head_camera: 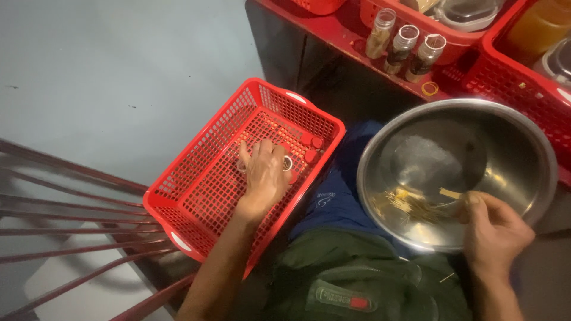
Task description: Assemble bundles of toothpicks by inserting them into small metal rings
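Three small clear jars (405, 45) with pale lids stand in a row on the red shelf (351, 37) at the far right, each part-filled with something brown or dark; a yellow rubber band (429, 89) lies just near them; red baskets (511, 77) crowd the shelf behind, one holding an amber bottle (538, 24). The left hand (263, 175) reaches down into a red plastic basket (196, 190) at centre left, fingers curled over a small clear jar (288, 162) lying on the basket floor; whether it grips the jar I cannot tell; red caps (311, 142) sit just beyond the fingertips. The right hand (493, 232) pinches a bundle of thin pale sticks (416, 205) inside a steel bowl (523, 137) at near right; their long axis runs left to right, tips pointing left. Dark red railing bars (71, 220) cross the near left.
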